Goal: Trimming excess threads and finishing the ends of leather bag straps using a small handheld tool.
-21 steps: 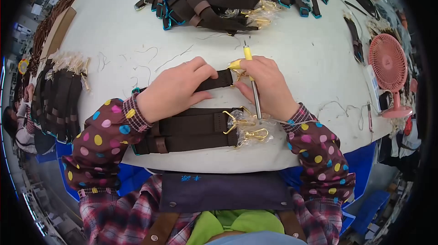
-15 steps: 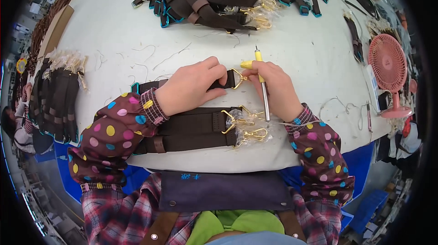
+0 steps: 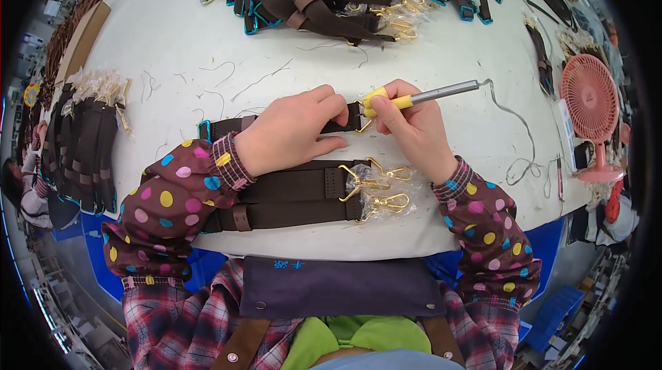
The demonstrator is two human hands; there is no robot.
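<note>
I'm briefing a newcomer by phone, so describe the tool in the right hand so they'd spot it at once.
Above the white table, find the person's right hand. It grips a slim pen-like tool, yellow where held, grey behind, trailing a thin cord. Its bright yellow part sets it apart from the dark brown straps nearby.

It's a workshop: corded tool (image 3: 427, 94), strap piles (image 3: 324, 8) on lg. worktable (image 3: 469, 53), co-worker (image 3: 34, 199) at L.
</note>
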